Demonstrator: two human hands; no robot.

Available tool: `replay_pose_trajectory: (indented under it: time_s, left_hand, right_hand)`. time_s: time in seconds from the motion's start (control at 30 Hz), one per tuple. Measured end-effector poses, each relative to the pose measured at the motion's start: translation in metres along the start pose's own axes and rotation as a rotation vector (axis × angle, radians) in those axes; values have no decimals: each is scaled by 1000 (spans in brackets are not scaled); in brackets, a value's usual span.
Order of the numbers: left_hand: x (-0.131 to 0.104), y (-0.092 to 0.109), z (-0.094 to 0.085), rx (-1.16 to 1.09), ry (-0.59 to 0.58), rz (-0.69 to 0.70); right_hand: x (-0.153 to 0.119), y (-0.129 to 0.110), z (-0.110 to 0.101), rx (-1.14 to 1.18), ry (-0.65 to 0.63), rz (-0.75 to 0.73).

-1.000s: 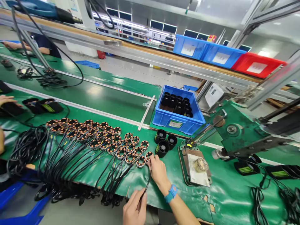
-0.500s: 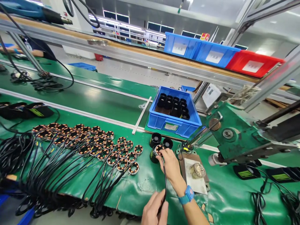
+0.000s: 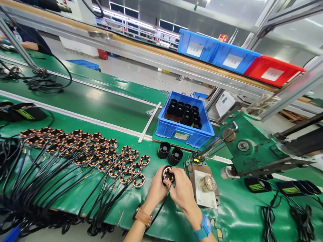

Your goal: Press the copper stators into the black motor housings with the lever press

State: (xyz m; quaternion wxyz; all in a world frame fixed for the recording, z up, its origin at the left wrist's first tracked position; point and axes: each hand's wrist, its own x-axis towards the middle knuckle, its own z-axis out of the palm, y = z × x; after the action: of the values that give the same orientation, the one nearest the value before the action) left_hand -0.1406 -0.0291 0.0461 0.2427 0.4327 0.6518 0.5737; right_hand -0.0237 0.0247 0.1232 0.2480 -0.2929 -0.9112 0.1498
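A copper-wound stator ring (image 3: 168,173) sits at the mouth of a black cylindrical housing, mostly hidden by my hands. My left hand (image 3: 156,189) is closed around the housing's left side. My right hand (image 3: 182,189) grips the stator at its right rim, with the thumb near its front. From the stator a black cable (image 3: 161,206) runs down between my wrists. Just behind stand two black housings (image 3: 175,155), open ends up. To the left lie several stators (image 3: 126,176) in rows, their black cables hanging toward the table's front edge.
A blue crate (image 3: 185,132) of black housings stands behind my hands. Right of them is a green press (image 3: 248,144) with a base plate (image 3: 205,191). Finished-looking black units with cables (image 3: 257,185) lie far right. Bins (image 3: 232,58) line the shelf above; another person's arm (image 3: 29,45) shows far left.
My left hand has left the cable and moved up to the housing. The housing and stator are now nearer me, between both hands. The view has shifted slightly.
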Motion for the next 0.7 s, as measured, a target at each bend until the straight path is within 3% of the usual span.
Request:
replay_pose_trajectory:
  time_s: [0.17, 0.37, 0.7]
  left_hand:
    - [-28, 24, -4, -6, -101, -59]
    - [-41, 34, 1, -10, -231, -23]
    - [-41, 31, 5, -20, -271, -67]
  right_hand:
    - [-39, -11, -11, -100, 124, 102]
    - [-58, -5, -28, -24, 35, 75]
    - [-85, 8, -49, -225, -157, 83]
